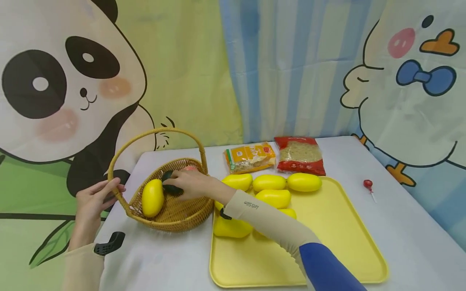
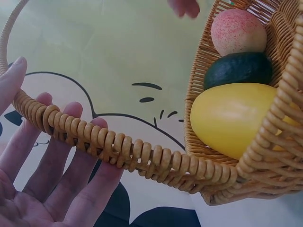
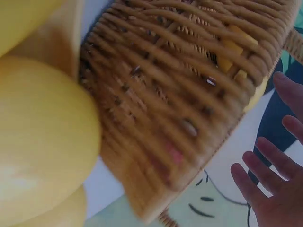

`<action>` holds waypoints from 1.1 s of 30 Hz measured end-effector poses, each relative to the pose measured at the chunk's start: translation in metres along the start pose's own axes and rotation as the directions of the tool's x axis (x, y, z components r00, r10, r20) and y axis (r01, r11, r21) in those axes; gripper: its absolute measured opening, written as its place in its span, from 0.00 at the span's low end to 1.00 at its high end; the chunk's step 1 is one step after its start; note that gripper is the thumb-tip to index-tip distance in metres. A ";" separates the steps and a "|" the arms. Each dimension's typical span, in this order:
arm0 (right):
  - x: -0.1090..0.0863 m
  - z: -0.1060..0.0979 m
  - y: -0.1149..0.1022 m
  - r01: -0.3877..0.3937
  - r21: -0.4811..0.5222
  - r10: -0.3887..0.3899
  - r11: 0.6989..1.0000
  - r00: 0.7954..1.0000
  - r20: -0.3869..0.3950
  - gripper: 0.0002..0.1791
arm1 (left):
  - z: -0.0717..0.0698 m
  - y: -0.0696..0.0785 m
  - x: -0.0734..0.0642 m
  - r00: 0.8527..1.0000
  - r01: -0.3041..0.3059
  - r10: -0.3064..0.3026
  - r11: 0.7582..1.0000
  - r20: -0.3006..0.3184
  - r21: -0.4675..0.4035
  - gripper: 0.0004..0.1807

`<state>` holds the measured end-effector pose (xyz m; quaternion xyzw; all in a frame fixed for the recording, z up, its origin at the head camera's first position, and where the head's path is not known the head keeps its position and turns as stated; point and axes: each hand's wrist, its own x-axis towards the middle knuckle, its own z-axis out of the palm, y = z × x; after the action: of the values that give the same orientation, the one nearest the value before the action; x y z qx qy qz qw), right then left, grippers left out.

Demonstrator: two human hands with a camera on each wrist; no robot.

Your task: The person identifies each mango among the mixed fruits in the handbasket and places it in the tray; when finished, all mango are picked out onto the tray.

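Observation:
My left hand (image 1: pixel 92 202) holds the arched handle (image 2: pixel 118 142) of a wicker basket (image 1: pixel 182 218), its fingers behind the cane and its thumb on the other side. Over the basket, my right hand (image 1: pixel 193 184) overlaps a dark green avocado (image 1: pixel 172 189) in the head view. The left wrist view shows the avocado (image 2: pixel 239 71) lying between a pink peach (image 2: pixel 239 32) and a yellow mango (image 2: pixel 232 116), with right fingertips (image 2: pixel 184 6) apart from it. Spread, fairly straight fingers (image 3: pixel 272 156) of my right hand show beside the basket wall (image 3: pixel 156 90) in the right wrist view.
A yellow tray (image 1: pixel 327 242) beside the basket carries several yellow mango-like fruits (image 1: pixel 305 182). Behind it lie an orange packet (image 1: pixel 251 157) and a red packet (image 1: pixel 300 155). A red lollipop (image 1: pixel 368 184) is on the table at right. Printed curtains (image 1: pixel 284 72) hang behind.

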<state>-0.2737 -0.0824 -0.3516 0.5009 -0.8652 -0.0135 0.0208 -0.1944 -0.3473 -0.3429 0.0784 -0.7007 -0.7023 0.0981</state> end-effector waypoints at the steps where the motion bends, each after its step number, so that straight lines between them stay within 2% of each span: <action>1: 0.007 0.001 -0.004 0.003 -0.027 -0.002 1.000 1.000 0.011 0.38 | -0.001 0.000 0.000 1.000 -0.003 0.003 1.000 0.001 -0.002 0.07; 7: 0.040 0.010 -0.031 0.005 -0.100 0.008 0.995 0.992 0.123 0.39 | -0.004 0.000 -0.001 1.000 0.011 -0.011 1.000 0.004 -0.011 0.08; 13: 0.059 0.019 -0.046 0.048 -0.203 -0.021 0.978 0.990 0.136 0.41 | -0.006 -0.002 -0.004 1.000 0.019 -0.019 1.000 0.004 -0.013 0.07; 19: 0.070 0.021 -0.049 0.054 -0.266 -0.015 0.963 0.989 0.147 0.38 | -0.001 -0.001 0.001 1.000 0.012 -0.011 1.000 0.008 -0.015 0.06; 27: 0.081 0.025 -0.053 0.057 -0.301 0.022 0.952 0.967 0.253 0.45 | -0.003 0.000 0.003 1.000 0.019 -0.019 0.999 0.005 -0.034 0.06; 33: 0.080 0.029 -0.057 0.047 -0.296 0.049 0.954 0.950 0.308 0.36 | -0.003 -0.001 0.005 1.000 0.029 -0.029 0.999 0.006 -0.028 0.06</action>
<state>-0.2654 -0.1807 -0.3811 0.4831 -0.8456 -0.2236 -0.0402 -0.1983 -0.3510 -0.3436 0.0854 -0.6899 -0.7135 0.0871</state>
